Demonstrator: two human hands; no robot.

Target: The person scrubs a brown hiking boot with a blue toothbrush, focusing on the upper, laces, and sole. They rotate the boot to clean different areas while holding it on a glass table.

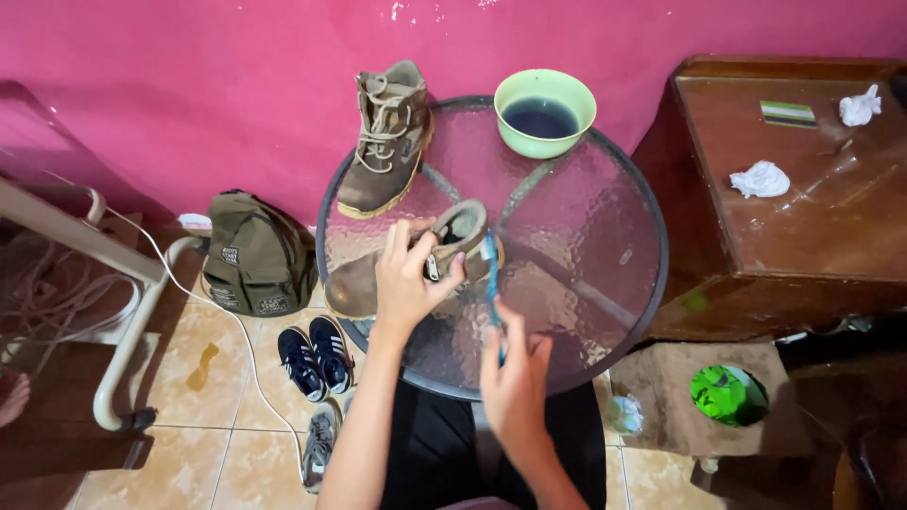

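Observation:
A brown suede boot (364, 279) lies on its side on the round glass table (595, 236). My left hand (408, 279) grips it at the ankle, near the collar. My right hand (515, 382) holds a blue toothbrush (492, 283), whose head touches the boot's collar edge. A second matching boot (387, 137) stands upright with its laces tied at the table's far left. A green bowl (545, 111) of dark liquid sits at the table's far edge.
A wooden cabinet (803, 236) stands at the right, with crumpled tissues (761, 178) and a green sponge (788, 114) on top. An olive backpack (257, 253), dark sneakers (316, 354) and a white cable lie on the tiled floor at the left. A pink wall is behind.

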